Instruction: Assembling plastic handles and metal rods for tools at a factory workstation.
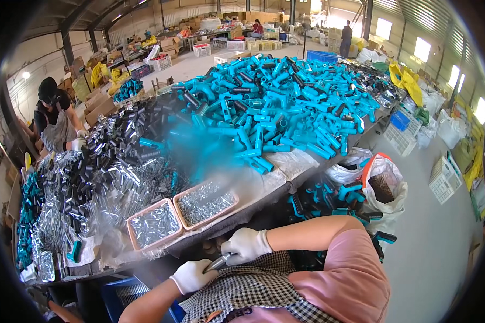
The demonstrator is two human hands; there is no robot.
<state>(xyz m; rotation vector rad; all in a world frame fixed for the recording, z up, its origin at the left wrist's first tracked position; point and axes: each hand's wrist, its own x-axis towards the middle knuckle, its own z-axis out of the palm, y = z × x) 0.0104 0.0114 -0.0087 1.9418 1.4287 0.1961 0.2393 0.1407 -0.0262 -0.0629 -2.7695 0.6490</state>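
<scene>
In front of my checked apron, both hands in white gloves are closed on one short grey metallic cylinder (216, 263). My left hand (192, 276) grips its lower left end. My right hand (246, 247) wraps its upper right end, so much of the piece is hidden under the fingers. Just beyond my hands, at the table edge, sit two pink trays: the left tray (137, 243) holds small silver pins, and the right tray (233, 205) holds small silver screw-like parts.
A large heap of teal plastic housings (285, 107) covers the table, with black and metal parts (113, 142) to its left. White sacks (393, 188) and teal-black pieces (320, 199) lie below at right. Across the left side, a co-worker (54, 116) handles parts. A blurry smear hides the centre.
</scene>
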